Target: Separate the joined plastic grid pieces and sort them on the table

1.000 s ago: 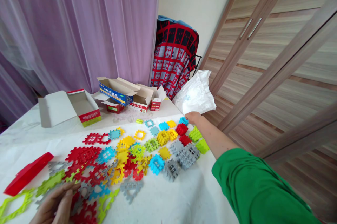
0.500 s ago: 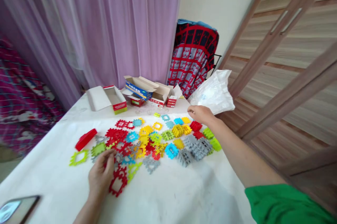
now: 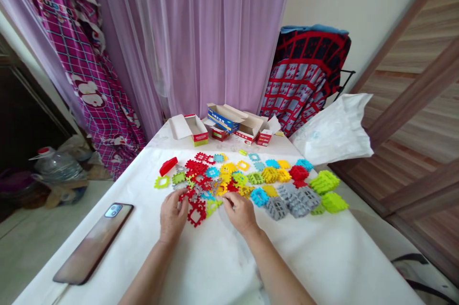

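My left hand [image 3: 173, 215] is at the near left edge of a pile of interlocking plastic building pieces. Its fingers are curled together beside red pieces [image 3: 196, 214], and what they hold, if anything, is hidden. My right hand [image 3: 239, 212] reaches into the front of the pile with thumb and fingers pinched; I cannot make out anything between them. A lime-green piece [image 3: 213, 207] lies between the two hands. To the right sit stacks by colour: grey pieces [image 3: 303, 201], blue [image 3: 258, 196], yellow [image 3: 269, 174], dark red [image 3: 298, 172] and lime green [image 3: 324, 181].
Opened cardboard boxes [image 3: 195, 128] stand along the table's back edge, a blue box [image 3: 223, 118] among them. A white plastic bag [image 3: 333, 130] leans at the back right. A phone [image 3: 95, 243] with a cable lies at the left. A long red piece [image 3: 168, 166] rests behind the pile's left side.
My right hand has come back from the far right stacks to the front of the pile, near my left hand. My left hand stays by the red pieces. The view has turned left.
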The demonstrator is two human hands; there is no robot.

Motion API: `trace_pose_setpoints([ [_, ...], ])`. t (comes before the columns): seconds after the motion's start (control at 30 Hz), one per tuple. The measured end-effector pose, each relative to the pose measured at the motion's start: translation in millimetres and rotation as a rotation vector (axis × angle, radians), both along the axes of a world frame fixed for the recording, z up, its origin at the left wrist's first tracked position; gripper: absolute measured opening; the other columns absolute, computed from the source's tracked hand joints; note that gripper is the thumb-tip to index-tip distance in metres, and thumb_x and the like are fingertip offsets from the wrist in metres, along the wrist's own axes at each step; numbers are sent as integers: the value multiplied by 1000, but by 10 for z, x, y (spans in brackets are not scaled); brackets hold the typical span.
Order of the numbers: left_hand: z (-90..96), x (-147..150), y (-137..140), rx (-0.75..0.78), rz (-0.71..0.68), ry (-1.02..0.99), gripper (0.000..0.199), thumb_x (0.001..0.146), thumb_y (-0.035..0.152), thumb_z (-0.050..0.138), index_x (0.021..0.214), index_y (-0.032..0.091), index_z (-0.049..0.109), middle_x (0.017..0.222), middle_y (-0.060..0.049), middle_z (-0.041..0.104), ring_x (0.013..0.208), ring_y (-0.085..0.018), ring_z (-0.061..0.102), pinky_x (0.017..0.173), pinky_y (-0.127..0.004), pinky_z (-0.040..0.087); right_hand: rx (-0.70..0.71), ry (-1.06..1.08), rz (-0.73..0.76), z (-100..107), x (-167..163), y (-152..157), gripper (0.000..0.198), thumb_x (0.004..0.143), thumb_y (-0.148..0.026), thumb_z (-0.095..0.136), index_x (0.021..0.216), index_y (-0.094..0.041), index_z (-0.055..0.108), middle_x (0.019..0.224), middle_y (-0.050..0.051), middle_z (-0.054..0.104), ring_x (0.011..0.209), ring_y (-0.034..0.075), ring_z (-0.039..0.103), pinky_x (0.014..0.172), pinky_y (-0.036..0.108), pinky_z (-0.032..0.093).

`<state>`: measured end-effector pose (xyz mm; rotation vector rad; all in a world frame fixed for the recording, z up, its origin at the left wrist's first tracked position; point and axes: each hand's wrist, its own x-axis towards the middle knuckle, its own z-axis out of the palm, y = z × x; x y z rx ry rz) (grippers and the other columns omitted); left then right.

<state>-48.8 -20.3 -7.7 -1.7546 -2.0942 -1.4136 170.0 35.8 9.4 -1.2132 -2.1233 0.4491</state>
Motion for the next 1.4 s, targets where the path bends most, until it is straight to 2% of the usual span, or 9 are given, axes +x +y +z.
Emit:
trace_pose_setpoints([
  [0.13,-2,45,-12,-10,-140,191,20,88,28,51,102,23,65,101,-6,73,100,-23,64,91,-41,48,124,129,-11,-182,80,-36,21,88,-23,48,88,-23,69,86,3,74,78,17,69,74,24,49],
  [0.3,-42,80,11,-42,-164,299,21,88,23,51,104,23,64,104,-6,73,103,-24,63,91,-43,47,152,158,72,-323,123,-73,20,86,-20,49,86,-23,69,83,2,74,75,15,69,71,22,50],
  [0.77,-11,124,-33,-94,-160,360,24,89,22,46,104,22,65,106,-6,73,105,-25,62,94,-42,45,162,164,53,-307,291,-254,19,86,-22,51,89,-23,70,84,3,75,75,15,69,72,22,52],
  [1.0,44,238,-152,-90,-260,441,25,90,23,46,104,21,66,107,-7,72,107,-25,60,94,-42,44,131,199,44,-300,421,-384,20,87,-23,51,88,-22,70,81,3,74,71,14,68,69,21,51],
  [1.4,51,289,-225,-61,-259,488,25,91,22,45,104,21,66,105,-7,73,106,-25,61,93,-41,44,129,200,54,-310,435,-404,20,86,-23,50,87,-22,70,80,3,74,68,14,68,69,21,50],
])
